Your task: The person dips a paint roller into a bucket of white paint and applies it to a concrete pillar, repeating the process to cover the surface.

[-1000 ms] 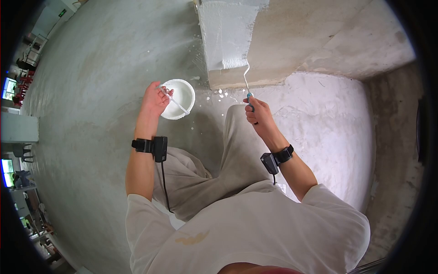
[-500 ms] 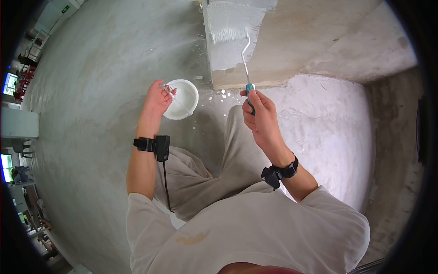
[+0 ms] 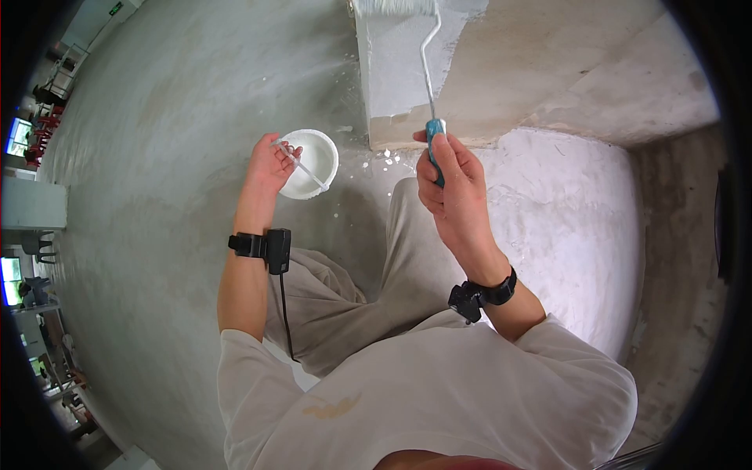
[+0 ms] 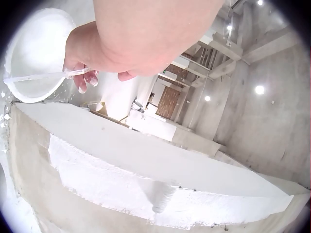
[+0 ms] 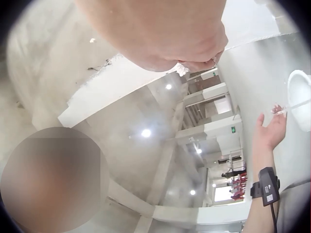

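My right hand grips the teal handle of a paint roller, thumb along its upper side. The bent metal rod runs up to the white roller sleeve at the top edge of the head view, against the painted wall strip. At the left, my left hand holds a thin white stick, its fingers curled about one end. The stick crosses over a round white bucket of white paint, its far end at the rim. In the left wrist view, the fingertips show white smears.
Bare concrete wall borders the white paint on the right. White drips spot the floor below the wall's corner. My bent knee is between the hands. Chairs and shelving stand along the far left edge.
The roller has travelled up the wall, away from me, from low on the painted strip to the top edge of the view. The left hand stays at the bucket with only slight movement.
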The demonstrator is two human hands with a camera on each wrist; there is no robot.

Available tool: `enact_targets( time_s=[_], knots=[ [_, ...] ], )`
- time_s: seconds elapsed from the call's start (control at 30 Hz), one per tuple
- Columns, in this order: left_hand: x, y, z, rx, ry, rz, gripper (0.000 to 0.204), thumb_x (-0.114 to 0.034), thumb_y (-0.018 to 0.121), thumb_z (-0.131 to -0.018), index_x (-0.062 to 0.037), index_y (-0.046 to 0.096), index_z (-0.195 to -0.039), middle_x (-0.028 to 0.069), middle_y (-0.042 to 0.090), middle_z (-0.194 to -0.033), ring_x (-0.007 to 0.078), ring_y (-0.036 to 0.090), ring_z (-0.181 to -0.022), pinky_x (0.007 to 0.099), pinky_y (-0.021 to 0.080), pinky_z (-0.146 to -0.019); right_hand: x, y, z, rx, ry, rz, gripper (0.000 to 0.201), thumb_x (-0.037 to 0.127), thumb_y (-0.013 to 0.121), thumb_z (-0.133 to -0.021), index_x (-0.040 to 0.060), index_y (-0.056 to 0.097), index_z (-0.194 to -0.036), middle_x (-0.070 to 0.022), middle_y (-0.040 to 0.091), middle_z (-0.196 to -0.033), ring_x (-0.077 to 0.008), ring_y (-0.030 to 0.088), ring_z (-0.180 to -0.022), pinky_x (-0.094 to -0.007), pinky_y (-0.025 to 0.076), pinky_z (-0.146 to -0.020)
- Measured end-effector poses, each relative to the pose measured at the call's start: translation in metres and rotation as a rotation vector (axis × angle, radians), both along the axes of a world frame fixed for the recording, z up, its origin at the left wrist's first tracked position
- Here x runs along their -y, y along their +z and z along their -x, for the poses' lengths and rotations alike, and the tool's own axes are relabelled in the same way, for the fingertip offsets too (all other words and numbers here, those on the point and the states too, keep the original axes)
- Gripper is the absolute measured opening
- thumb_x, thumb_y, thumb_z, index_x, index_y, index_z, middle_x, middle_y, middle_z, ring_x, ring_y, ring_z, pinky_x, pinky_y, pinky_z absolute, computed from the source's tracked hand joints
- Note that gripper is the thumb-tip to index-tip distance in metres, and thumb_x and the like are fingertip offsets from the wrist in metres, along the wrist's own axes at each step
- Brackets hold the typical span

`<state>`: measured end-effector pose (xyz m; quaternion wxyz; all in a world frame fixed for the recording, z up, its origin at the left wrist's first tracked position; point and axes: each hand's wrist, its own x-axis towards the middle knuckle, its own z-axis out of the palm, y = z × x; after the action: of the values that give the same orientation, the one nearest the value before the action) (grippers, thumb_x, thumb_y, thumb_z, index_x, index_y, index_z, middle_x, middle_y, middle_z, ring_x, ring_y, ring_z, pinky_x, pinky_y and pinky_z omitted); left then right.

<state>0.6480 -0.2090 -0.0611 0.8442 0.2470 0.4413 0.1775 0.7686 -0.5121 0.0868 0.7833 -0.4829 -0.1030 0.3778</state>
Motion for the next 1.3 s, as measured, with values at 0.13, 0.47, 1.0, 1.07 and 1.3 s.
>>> enact_targets(
  time_s=[0.13, 0.47, 1.0, 1.07, 1.3],
  knots=[
    [0.001, 0.002, 0.000, -0.018, -0.009, -0.004, 0.030, -0.027, 0.056, -0.087, 0.0024, 0.051, -0.091, 0.0110, 0.057, -0.081, 0.0293, 0.061, -0.086, 0.0346, 0.050, -0.083, 0.009, -0.032, -0.001, -0.100, 0.013, 0.068, 0.028, 0.029, 0.049, -0.100, 0.0020, 0.054, -0.106, 0.0044, 0.041, -0.066, -0.0017, 0.026, -0.046, -0.0204, 0.019, -0.040],
    [0.006, 0.009, -0.001, -0.003, -0.024, 0.009, 0.030, -0.027, 0.056, -0.087, 0.0021, 0.051, -0.090, 0.0102, 0.056, -0.084, 0.0289, 0.060, -0.088, 0.0335, 0.048, -0.084, 0.000, -0.114, -0.014, -0.342, 0.028, 0.169, 0.024, 0.024, 0.049, -0.099, 0.0010, 0.052, -0.100, 0.0020, 0.044, -0.067, -0.0033, 0.029, -0.048, -0.0207, 0.021, -0.041],
    [0.002, 0.005, -0.001, -0.041, -0.007, 0.012, 0.030, -0.028, 0.054, -0.089, 0.0020, 0.051, -0.089, 0.0126, 0.057, -0.086, 0.0286, 0.060, -0.089, 0.0354, 0.049, -0.087, -0.049, -0.235, -0.082, -0.705, 0.017, 0.223, 0.024, 0.018, 0.043, -0.100, -0.0065, 0.043, -0.102, 0.0008, 0.040, -0.069, -0.0046, 0.033, -0.049, -0.0184, 0.025, -0.039],
    [0.003, 0.008, -0.002, -0.054, -0.001, 0.011, 0.030, -0.028, 0.054, -0.089, 0.0022, 0.050, -0.089, 0.0127, 0.057, -0.086, 0.0287, 0.060, -0.089, 0.0353, 0.050, -0.086, -0.057, -0.250, -0.096, -0.827, 0.004, 0.237, 0.025, 0.018, 0.042, -0.101, -0.0075, 0.041, -0.103, 0.0012, 0.038, -0.067, -0.0050, 0.033, -0.048, -0.0179, 0.027, -0.038],
    [0.002, 0.005, -0.002, -0.058, 0.008, 0.013, 0.030, -0.027, 0.054, -0.089, 0.0020, 0.050, -0.090, 0.0130, 0.058, -0.087, 0.0287, 0.060, -0.090, 0.0352, 0.050, -0.086, -0.069, -0.289, -0.134, -0.931, 0.067, 0.219, 0.016, 0.005, 0.036, -0.097, 0.0056, 0.034, -0.081, -0.0023, 0.035, -0.068, -0.0086, 0.035, -0.050, -0.0179, 0.031, -0.038]
  ],
)
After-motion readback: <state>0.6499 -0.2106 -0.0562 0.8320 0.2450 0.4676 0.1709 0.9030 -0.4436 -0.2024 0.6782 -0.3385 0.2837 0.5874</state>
